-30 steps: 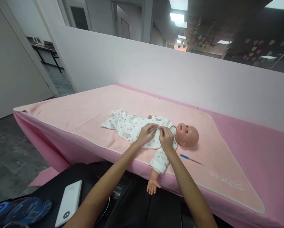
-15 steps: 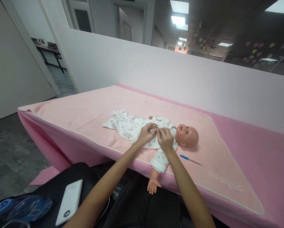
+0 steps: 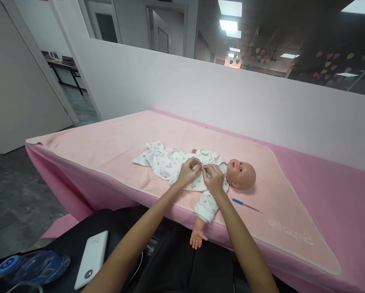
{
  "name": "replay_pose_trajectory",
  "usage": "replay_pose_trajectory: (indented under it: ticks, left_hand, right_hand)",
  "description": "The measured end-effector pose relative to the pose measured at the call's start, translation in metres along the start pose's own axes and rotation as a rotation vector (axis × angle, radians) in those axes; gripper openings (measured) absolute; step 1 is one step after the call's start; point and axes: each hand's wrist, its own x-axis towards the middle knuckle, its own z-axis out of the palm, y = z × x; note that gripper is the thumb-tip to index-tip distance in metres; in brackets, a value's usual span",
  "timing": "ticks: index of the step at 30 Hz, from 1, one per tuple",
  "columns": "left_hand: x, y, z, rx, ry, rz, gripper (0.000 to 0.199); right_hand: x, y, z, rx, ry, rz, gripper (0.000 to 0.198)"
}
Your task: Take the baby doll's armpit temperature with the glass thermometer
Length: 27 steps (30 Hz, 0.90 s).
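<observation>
A baby doll (image 3: pixel 241 175) lies on its back, its head toward the right, in white printed baby clothes (image 3: pixel 167 162). Over the doll's chest, my left hand (image 3: pixel 188 171) is closed in a pinch, thumb and fingertips together. My right hand (image 3: pixel 213 177) pinches right beside it, the fingertips of both hands nearly meeting. A thin white tie of the clothes seems to run between the fingertips, though it is mostly hidden. One doll arm (image 3: pixel 198 232) hangs over the front edge of the table. Near my right forearm lies a thermometer-like stick with a blue end (image 3: pixel 237 201).
A peach mat (image 3: pixel 109 138) covers much of the pink-draped table (image 3: pixel 347 195), with a white wall (image 3: pixel 231 97) behind. At lower left, a white power bank (image 3: pixel 91 258) and a blue-tinted plastic bottle (image 3: pixel 39 266) rest on a black seat (image 3: pixel 109 221).
My fingertips have shifted slightly, and a bit of thin white material now shows between them. The doll and the blue-ended stick lie as before.
</observation>
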Motion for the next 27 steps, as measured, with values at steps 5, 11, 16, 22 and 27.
replay_pose_trajectory:
  ticks: [5, 11, 16, 22, 27]
  left_hand:
    - [0.001, -0.002, 0.000, 0.008, -0.002, 0.000, 0.007]
    - [0.002, -0.007, 0.000, -0.007, -0.054, 0.006, 0.005]
    - [-0.002, -0.005, 0.000, 0.061, -0.067, 0.020, 0.010]
    - [-0.017, -0.005, -0.020, 0.530, -0.115, 0.243, 0.030]
    - [-0.020, -0.013, -0.043, 0.619, -0.064, 0.250, 0.020]
  right_hand:
    - [0.000, 0.001, 0.002, -0.010, -0.030, 0.018, 0.010]
    - [-0.002, 0.002, 0.006, -0.021, -0.014, 0.088, 0.007]
    - [-0.003, 0.003, 0.007, -0.003, 0.035, 0.067, 0.009]
    - [-0.002, -0.001, 0.002, -0.033, 0.119, 0.005, 0.015]
    - [-0.001, -0.009, 0.001, -0.097, 0.028, -0.262, 0.012]
